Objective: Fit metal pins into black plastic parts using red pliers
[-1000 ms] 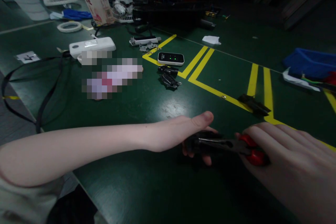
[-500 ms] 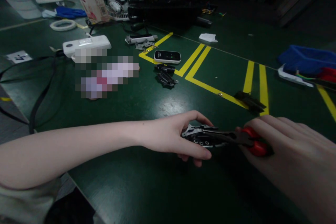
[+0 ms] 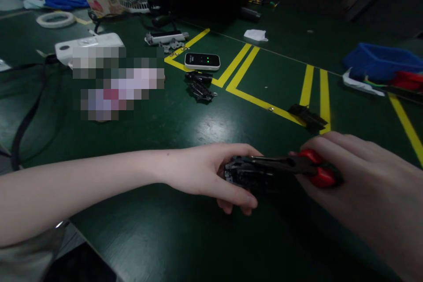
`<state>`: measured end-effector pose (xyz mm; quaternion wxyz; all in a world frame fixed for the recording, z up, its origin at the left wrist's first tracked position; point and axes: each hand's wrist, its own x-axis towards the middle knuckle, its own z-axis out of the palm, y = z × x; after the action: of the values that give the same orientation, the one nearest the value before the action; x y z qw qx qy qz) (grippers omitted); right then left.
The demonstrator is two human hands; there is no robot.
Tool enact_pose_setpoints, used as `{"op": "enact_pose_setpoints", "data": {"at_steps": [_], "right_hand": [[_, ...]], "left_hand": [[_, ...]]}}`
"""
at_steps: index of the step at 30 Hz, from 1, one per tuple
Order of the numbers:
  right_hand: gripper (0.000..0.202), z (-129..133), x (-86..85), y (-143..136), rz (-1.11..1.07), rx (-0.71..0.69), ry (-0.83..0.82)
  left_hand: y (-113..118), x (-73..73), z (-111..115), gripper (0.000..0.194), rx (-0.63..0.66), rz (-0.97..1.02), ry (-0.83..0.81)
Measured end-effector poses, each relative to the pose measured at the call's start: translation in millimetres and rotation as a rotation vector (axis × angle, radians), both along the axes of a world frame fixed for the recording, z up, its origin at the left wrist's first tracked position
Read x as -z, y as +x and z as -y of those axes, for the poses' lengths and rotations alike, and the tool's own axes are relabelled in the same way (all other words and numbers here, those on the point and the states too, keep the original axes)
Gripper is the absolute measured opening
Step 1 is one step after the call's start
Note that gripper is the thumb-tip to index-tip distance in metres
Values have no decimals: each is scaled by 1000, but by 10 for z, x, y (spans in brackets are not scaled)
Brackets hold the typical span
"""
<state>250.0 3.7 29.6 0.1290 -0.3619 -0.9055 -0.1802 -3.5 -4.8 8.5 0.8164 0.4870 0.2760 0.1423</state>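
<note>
My left hand wraps its thumb and fingers round a dark mechanical part just above the green tabletop. My right hand grips the red handles of a pair of pliers. The dark jaws point left and reach the upper edge of the part; whether they clamp it is too dark to tell. Several fingertips of my right hand are hidden behind the handles.
Beyond my hands lie black pieces, a white-edged device with green lights, and a dark flat piece. A white power strip with a black cable is at left, a blue tray at right.
The part in my left hand has turned, so its light metal side and round holes no longer show. The pliers stay at its upper edge. The whole view has shifted slightly.
</note>
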Motion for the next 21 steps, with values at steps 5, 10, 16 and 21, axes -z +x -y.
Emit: {"op": "enact_pose_setpoints", "data": {"at_steps": [5, 10, 16, 21], "right_hand": [[9, 26, -5, 6, 13, 1, -2], [8, 4, 13, 62, 3, 4, -15], [27, -131, 105, 238, -36, 150, -34], [59, -274, 263, 300, -61, 217, -244]], "left_hand": [[23, -63, 32, 51, -54, -23, 63], [17, -125, 70, 45, -129, -152, 413], [-117, -51, -72, 33, -433, -356, 799], [-250, 6, -254, 25, -683, -250, 843]]}}
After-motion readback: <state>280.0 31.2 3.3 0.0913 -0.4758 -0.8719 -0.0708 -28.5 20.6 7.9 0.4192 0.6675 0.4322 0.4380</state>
